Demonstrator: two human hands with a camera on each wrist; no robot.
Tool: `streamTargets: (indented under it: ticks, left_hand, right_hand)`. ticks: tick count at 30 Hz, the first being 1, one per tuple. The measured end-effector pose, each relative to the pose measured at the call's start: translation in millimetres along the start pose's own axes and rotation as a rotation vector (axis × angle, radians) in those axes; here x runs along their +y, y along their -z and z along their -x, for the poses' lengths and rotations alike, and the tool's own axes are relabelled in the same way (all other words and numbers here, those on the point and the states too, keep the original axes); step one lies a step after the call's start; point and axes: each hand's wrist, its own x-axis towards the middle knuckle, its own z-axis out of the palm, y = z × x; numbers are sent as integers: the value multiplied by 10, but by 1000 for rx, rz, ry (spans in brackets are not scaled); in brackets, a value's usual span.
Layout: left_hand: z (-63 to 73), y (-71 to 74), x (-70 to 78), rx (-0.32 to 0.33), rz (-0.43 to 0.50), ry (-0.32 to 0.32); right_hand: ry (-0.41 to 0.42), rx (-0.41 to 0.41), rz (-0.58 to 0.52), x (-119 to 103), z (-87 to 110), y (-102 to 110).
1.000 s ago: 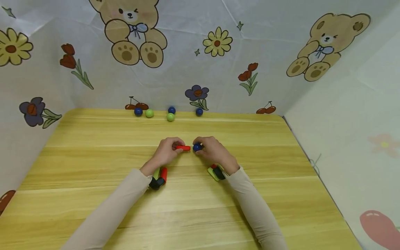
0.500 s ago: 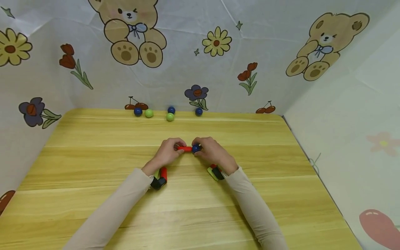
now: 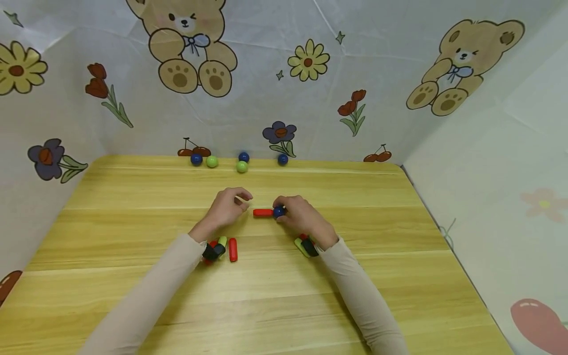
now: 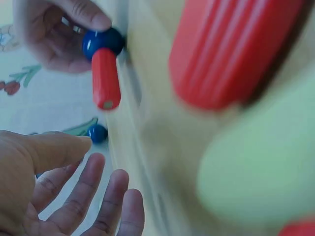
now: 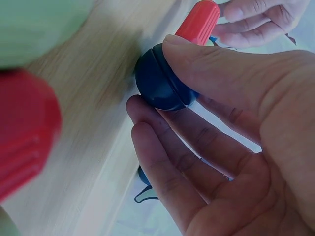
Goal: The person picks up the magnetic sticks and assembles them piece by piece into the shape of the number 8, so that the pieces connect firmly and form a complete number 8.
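In the head view my right hand (image 3: 301,212) holds a dark blue ball (image 3: 279,212) low over the wooden table. A short ribbed red stick (image 3: 263,212) extends left from the ball, end against it. The right wrist view shows the thumb and fingertips pinching the ball (image 5: 160,81), which has a groove around it. My left hand (image 3: 226,206) is just left of the stick, fingers loosely bent and holding nothing. In the left wrist view a gap separates its fingers from the red stick (image 4: 105,78), whose free end has a small pale spot.
Along the table's back edge lie blue balls (image 3: 196,159) and light green balls (image 3: 212,161). A loose red stick (image 3: 233,250) and a green stick (image 3: 223,241) lie by the left wrist. Green (image 3: 302,247) and red pieces sit by the right wrist, partly hidden.
The blue ball and red stick came together end to end. My left hand then let go of the stick and drew back left. My right hand still holds the ball.
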Motion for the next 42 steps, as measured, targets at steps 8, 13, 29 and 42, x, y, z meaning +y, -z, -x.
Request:
streamTargets:
  ticks: [8, 13, 29, 42]
  left_hand:
    - [-164, 237, -52, 76, -13, 4]
    - [-330, 327, -131, 125, 29, 37]
    - [-801, 376, -394, 106, 382, 229]
    - [-999, 221, -429, 149, 413, 232]
  right_hand:
    - [-10, 3, -4, 23, 13, 3]
    - [3, 4, -23, 34, 24, 15]
    - [19, -9, -27, 78, 3, 26]
    - [23, -10, -17, 84, 4, 26]
